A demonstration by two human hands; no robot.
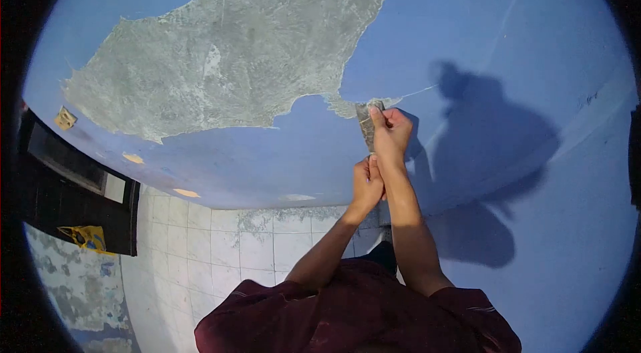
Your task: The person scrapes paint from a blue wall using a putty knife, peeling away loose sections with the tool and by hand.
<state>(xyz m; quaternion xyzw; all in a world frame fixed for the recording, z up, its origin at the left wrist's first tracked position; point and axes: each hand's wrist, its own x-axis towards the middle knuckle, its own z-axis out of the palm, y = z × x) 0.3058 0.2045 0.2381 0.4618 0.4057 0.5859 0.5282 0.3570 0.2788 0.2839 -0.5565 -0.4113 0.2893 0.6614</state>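
Observation:
A flat grey scraper (366, 130) is held upright against the blue wall (300, 159), its wide end at a bared grey strip below the large plaster patch. My left hand (367, 183) is closed in a fist at the scraper's narrow lower end, where the handle is hidden. Just above it, my right hand (392, 131) grips the blade, thumb laid along its face near the top. Rough, ragged paint edges border the grey plaster patch (247, 39) up and to the left of both hands.
White floor tiles (220, 239) with grey dust along the wall's foot lie below. At left are a dark wooden piece of furniture (67, 193) with a yellow bag (90, 238), and a wall socket (65, 118). A shadow (494, 132) falls on the right.

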